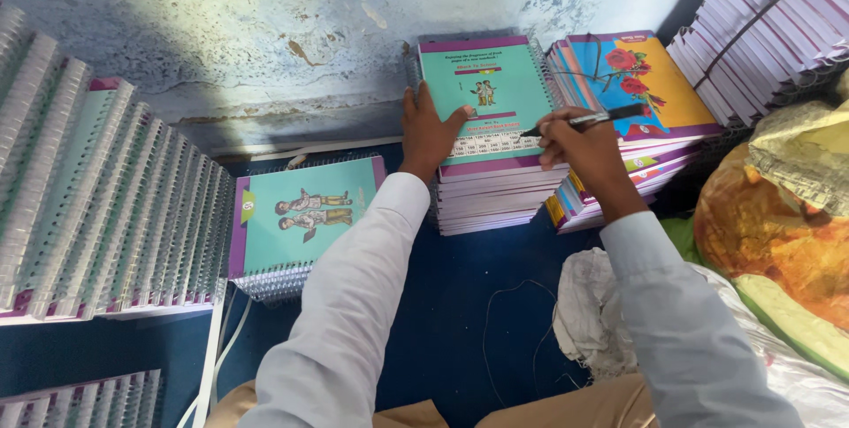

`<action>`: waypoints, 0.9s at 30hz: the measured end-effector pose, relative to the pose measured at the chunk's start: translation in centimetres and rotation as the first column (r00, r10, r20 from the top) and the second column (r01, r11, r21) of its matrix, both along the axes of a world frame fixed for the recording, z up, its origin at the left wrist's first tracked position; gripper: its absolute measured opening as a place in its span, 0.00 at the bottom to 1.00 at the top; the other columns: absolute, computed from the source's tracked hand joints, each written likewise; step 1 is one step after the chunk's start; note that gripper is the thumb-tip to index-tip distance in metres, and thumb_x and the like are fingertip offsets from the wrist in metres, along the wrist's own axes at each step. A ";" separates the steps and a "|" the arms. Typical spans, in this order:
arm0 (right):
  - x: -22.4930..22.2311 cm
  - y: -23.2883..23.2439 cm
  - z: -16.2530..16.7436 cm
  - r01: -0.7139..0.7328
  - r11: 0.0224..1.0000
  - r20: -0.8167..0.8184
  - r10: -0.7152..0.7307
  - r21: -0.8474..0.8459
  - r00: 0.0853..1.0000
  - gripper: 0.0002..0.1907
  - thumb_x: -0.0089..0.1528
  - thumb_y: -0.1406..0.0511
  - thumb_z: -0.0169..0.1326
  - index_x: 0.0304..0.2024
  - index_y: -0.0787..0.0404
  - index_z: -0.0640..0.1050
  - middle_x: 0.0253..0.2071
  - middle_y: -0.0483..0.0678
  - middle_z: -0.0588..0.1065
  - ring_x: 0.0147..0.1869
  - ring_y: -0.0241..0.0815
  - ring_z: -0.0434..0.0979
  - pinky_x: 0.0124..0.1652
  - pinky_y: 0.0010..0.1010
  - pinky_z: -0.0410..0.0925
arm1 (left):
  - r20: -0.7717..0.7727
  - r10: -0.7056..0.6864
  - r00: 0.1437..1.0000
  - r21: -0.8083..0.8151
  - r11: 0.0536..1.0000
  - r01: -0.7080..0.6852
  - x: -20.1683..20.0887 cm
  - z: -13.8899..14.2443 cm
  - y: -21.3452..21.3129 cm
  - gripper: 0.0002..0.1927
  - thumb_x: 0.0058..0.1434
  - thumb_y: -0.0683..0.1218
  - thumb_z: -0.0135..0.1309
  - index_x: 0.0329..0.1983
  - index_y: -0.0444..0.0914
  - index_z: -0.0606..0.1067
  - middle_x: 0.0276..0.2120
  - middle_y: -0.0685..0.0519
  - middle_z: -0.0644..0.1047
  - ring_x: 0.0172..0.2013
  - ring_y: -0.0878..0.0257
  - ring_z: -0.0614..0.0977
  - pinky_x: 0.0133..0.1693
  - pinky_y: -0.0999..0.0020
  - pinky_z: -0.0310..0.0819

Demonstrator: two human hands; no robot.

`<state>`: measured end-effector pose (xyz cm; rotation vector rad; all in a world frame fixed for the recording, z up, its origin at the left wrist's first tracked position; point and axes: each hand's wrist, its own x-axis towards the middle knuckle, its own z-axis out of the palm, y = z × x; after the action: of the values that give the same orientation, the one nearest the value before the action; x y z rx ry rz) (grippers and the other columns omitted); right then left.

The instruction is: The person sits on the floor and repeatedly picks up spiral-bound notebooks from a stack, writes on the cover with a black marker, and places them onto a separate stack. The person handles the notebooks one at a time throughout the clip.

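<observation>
Far left: rows of spiral-bound books stand on edge, coils up, packed tight against each other. Just right of them a low pile of teal notebooks lies flat on the blue floor covering, coil edge facing the person.

Left hand is spread flat on the near-left corner of the top teal notebook, fingers open, thumb laid across the cover. It is pinning, not gripping; nothing is closed around anything. That notebook tops a tall stack set against the stained wall.

Right hand is closed on a black marker, pinch grip near the tip end, tip at the lower right of the same cover, over the printed grid strip. I can't tell whether the tip touches the cover.

Step in hand, as I read it: marking the cover of the top notebook while the other hand steadies it. Next move would need the left hand to keep the cover flat (coil binding lets it shift) and the tip kept to that lower strip.

Further right: a second stack topped by a flower-print cover, touching the first stack. Beyond it more bound books lean against the wall. A white crumpled cloth and an orange patterned bundle sit at the right.
</observation>
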<state>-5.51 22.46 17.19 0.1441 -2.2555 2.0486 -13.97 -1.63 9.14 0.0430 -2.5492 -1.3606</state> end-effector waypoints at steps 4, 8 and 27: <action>1.9 1.4 -2.1 0.013 0.980 -0.028 -0.019 -0.198 0.999 0.09 0.65 0.66 0.54 0.38 0.70 0.77 0.29 0.52 0.76 0.23 0.41 0.75 0.25 0.30 0.71 | -0.140 -0.027 0.990 0.060 0.998 0.036 -0.7 -0.8 -0.8 0.51 0.60 0.65 0.61 0.74 0.30 0.55 0.70 0.28 0.55 0.70 0.33 0.59 0.67 0.45 0.57; 4.7 2.7 -5.4 0.194 0.918 0.161 -0.145 -0.346 0.976 0.11 0.65 0.61 0.52 0.36 0.63 0.76 0.27 0.51 0.75 0.19 0.42 0.72 0.21 0.32 0.66 | -0.301 -0.023 0.953 0.136 0.988 0.067 0.2 -1.8 -3.4 0.41 0.63 0.60 0.60 0.67 0.27 0.65 0.61 0.30 0.71 0.64 0.39 0.71 0.65 0.50 0.63; 9.5 -1.5 -20.5 0.038 0.975 0.651 -0.175 0.219 0.739 0.18 0.57 0.57 0.66 0.25 0.61 0.75 0.19 0.45 0.69 0.18 0.35 0.66 0.17 0.28 0.59 | 0.208 -0.318 0.925 -0.665 0.648 0.372 19.7 -2.9 -19.1 0.47 0.47 0.61 0.71 0.68 0.43 0.68 0.68 0.41 0.64 0.68 0.41 0.63 0.57 0.44 0.62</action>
<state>4.01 20.96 -3.31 -0.8366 -2.7530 2.0255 5.72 -20.73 6.21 -0.5754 -3.0684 -0.3762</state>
